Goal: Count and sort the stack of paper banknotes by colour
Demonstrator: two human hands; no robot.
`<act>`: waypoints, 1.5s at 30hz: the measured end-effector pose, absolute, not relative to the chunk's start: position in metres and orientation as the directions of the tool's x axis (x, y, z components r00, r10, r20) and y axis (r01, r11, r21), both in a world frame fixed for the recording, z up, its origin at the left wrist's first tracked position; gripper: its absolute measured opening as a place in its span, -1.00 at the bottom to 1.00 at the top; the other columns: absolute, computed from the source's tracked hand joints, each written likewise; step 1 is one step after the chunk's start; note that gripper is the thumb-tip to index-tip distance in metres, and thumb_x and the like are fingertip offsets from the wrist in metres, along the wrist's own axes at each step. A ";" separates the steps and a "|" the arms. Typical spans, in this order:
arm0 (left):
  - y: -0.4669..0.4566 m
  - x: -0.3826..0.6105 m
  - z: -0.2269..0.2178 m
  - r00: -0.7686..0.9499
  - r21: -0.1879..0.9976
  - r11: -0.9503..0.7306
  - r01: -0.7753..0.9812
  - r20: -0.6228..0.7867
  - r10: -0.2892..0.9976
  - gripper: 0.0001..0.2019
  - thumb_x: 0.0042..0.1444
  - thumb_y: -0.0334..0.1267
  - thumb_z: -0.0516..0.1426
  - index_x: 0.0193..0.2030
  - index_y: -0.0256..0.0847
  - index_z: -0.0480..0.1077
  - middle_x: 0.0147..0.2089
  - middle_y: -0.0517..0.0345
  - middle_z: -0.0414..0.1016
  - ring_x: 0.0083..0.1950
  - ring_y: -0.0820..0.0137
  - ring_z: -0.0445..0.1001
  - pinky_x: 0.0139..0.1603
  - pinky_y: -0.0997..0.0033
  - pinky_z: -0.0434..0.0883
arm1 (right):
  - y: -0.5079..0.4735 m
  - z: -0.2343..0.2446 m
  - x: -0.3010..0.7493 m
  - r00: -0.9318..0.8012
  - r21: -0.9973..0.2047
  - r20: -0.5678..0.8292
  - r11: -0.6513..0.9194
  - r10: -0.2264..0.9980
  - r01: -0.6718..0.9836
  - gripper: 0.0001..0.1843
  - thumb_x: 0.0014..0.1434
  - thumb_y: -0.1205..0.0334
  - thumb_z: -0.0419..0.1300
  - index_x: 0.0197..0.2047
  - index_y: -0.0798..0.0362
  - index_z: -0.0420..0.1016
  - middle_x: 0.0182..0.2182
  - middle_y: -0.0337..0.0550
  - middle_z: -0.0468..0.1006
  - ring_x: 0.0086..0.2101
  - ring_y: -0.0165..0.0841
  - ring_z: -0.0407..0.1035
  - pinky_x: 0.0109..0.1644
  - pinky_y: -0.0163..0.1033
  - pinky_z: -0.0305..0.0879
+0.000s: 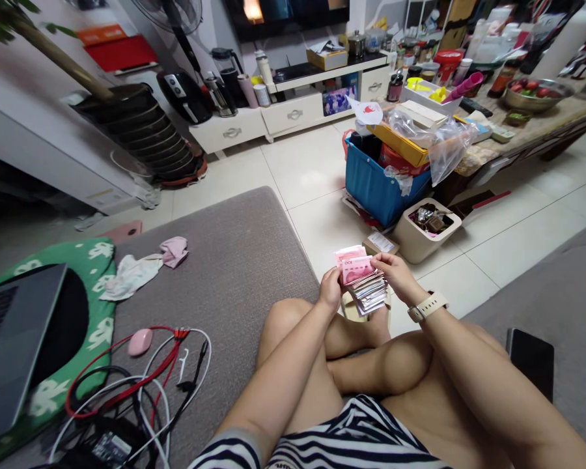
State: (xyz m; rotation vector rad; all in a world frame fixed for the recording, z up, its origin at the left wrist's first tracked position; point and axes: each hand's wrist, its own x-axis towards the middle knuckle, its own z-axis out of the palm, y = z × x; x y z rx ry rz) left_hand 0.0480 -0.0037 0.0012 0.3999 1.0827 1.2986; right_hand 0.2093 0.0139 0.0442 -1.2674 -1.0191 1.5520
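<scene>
The left hand (331, 288) and right hand (394, 273) met in front of the body, near each other, with pink banknotes (356, 270) between them. The left forearm (286, 371) reached forward and inward to the right, its fingers curled around the notes' left edge, thumb side up. The right forearm (473, 365) slanted in from the lower right, the wrist circled by a pale watch (427, 306); the right thumb and forefinger pinched the top note's upper right corner. Just below the pink notes hung a thick wad of paper (367, 296), its layered edges fanned toward the body; which fingers supported it could not be told. All this was above the crossed legs (371, 368), past the edge of the grey sofa (229, 260). Beyond the hands, a small cardboard box (381, 243) lay beside a beige bin (406, 240), and a black phone (532, 361) lay right of the right forearm.
</scene>
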 end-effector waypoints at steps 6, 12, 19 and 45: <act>-0.003 0.047 -0.003 -0.117 0.785 0.233 -0.574 -0.361 0.925 -0.80 -0.15 -0.19 0.27 -0.58 -0.20 0.36 -0.58 0.26 0.41 -0.50 0.43 0.38 -0.42 0.44 0.34 | 0.013 0.043 0.209 -0.128 -0.952 -0.265 -0.280 0.956 -0.121 -0.58 -0.07 -0.16 0.34 -0.52 0.03 0.39 -0.66 -0.30 0.36 -0.62 -0.45 0.12 -0.52 -0.29 0.01; -0.003 0.047 -0.004 -0.089 0.771 0.229 -0.594 -0.345 0.934 -0.80 -0.16 -0.18 0.32 -0.49 -0.24 0.45 -0.48 0.17 0.52 -0.39 0.37 0.48 -0.26 0.38 0.39 | 0.014 0.041 0.211 -0.115 -0.964 -0.243 -0.252 0.963 -0.078 -0.60 -0.08 -0.12 0.37 -0.49 0.02 0.39 -0.62 -0.28 0.41 -0.61 -0.44 0.16 -0.52 -0.28 0.01; -0.004 0.047 -0.002 -0.043 0.792 0.265 -0.550 -0.344 0.938 -0.68 -0.20 -0.12 0.38 -0.58 -0.22 0.34 -0.65 0.33 0.30 -0.57 0.50 0.30 -0.43 0.45 0.28 | 0.014 0.043 0.209 -0.047 -0.960 -0.260 -0.263 0.965 -0.094 -0.58 -0.17 -0.05 0.42 -0.38 0.00 0.37 -0.55 -0.29 0.45 -0.56 -0.40 0.24 -0.47 -0.27 0.10; -0.002 0.048 -0.004 -0.145 0.790 0.217 -0.573 -0.359 0.922 -0.81 -0.07 -0.13 0.25 -0.46 -0.23 0.53 -0.41 0.13 0.60 -0.30 0.30 0.54 -0.19 0.33 0.41 | 0.013 0.050 0.208 -0.111 -0.958 -0.251 -0.263 0.962 -0.114 -0.59 -0.18 -0.10 0.40 -0.52 0.04 0.39 -0.62 -0.31 0.40 -0.57 -0.42 0.21 -0.43 -0.27 0.12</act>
